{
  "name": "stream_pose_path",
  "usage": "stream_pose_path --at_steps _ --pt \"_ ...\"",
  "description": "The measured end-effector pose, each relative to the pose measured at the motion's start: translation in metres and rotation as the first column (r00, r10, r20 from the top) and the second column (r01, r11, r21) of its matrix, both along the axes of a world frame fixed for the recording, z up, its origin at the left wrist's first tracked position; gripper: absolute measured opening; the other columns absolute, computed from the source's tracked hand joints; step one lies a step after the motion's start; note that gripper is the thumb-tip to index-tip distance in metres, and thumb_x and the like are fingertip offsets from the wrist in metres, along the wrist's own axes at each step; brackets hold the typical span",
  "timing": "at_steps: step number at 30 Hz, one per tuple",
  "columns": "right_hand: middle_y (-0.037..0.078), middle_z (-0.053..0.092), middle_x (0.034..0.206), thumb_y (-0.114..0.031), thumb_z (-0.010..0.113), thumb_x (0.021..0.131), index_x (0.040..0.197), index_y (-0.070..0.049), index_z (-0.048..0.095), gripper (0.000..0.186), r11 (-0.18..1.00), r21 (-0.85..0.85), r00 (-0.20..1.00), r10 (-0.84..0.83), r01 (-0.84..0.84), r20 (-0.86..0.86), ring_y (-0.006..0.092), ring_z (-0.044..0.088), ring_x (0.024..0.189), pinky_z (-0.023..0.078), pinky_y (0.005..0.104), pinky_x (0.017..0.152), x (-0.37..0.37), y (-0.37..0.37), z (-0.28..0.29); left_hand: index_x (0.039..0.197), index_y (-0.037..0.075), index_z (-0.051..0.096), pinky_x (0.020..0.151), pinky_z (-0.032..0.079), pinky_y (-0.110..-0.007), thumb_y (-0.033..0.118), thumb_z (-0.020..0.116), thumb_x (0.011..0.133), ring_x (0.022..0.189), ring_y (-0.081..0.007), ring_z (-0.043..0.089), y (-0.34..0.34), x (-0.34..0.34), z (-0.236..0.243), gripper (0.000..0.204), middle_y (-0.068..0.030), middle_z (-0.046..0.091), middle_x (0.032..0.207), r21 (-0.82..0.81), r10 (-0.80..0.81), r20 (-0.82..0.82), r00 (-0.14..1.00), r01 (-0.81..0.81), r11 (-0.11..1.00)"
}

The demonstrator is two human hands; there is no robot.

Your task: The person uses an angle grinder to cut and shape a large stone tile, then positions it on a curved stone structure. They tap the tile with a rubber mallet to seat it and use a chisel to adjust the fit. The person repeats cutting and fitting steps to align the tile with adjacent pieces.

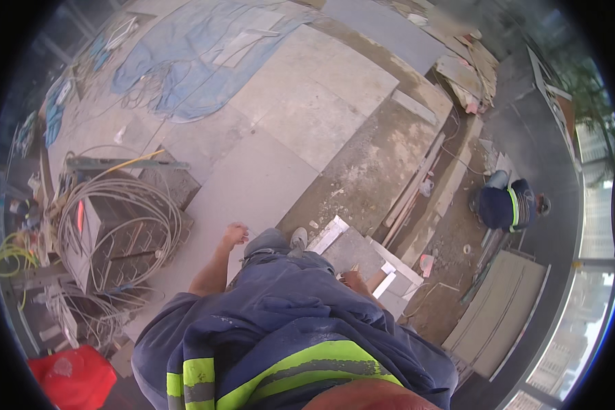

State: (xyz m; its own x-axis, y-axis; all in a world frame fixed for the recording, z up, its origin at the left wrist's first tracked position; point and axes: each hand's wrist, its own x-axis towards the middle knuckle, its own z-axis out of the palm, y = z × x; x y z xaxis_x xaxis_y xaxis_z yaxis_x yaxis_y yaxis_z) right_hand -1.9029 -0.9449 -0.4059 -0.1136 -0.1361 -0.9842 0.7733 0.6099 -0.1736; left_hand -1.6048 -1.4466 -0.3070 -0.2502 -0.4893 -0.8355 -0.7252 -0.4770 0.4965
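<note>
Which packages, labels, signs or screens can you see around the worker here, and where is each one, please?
No labels, signs or screens can be made out.
Red bag: lower left on the floor, crumpled, bright red, possibly a sack.
Small pink container: right of the right hand, on the bare ground; too small to tell more.

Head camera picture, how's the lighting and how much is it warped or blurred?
Head view: soft, even daylight, no hard shadows on the floor tiles; strong fisheye bending with a black rim; the orange shape at the bottom edge is too close and blurred; the left hand is fairly sharp, the right hand is partly hidden by the jacket.
</note>
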Motion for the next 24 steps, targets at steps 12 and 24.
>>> stream_pose_path --at_steps 12,24 --pt "0.015 0.075 0.096 -0.016 0.063 0.105 0.120 0.000 0.069 0.023 0.787 -0.259 0.795 0.422 -0.560 -0.435 0.0205 0.070 0.070 0.053 0.0325 0.053 -0.076 -0.274 0.031 0.096 0.006 0.086 0.079 0.066 -0.044 0.021 0.068 0.087 0.084 -0.0298 0.082 0.117 0.199 -0.020 0.025 -0.0147 0.084 0.093 -0.319 0.253 0.163 0.954 -0.192 0.928" --pt "0.016 0.076 0.103 -0.018 0.059 0.107 0.131 -0.001 0.070 0.031 -0.220 -0.019 -0.149 0.721 -0.975 -0.676 0.0224 0.068 0.068 0.053 0.0352 0.052 0.148 -0.446 0.005 0.099 0.005 0.085 0.067 0.066 -0.041 0.013 0.068 0.089 0.073 -0.0240 0.081 0.355 0.424 -0.070 0.022 -0.0123 0.083 0.088 -0.253 0.528 0.147 0.836 -0.484 0.838"
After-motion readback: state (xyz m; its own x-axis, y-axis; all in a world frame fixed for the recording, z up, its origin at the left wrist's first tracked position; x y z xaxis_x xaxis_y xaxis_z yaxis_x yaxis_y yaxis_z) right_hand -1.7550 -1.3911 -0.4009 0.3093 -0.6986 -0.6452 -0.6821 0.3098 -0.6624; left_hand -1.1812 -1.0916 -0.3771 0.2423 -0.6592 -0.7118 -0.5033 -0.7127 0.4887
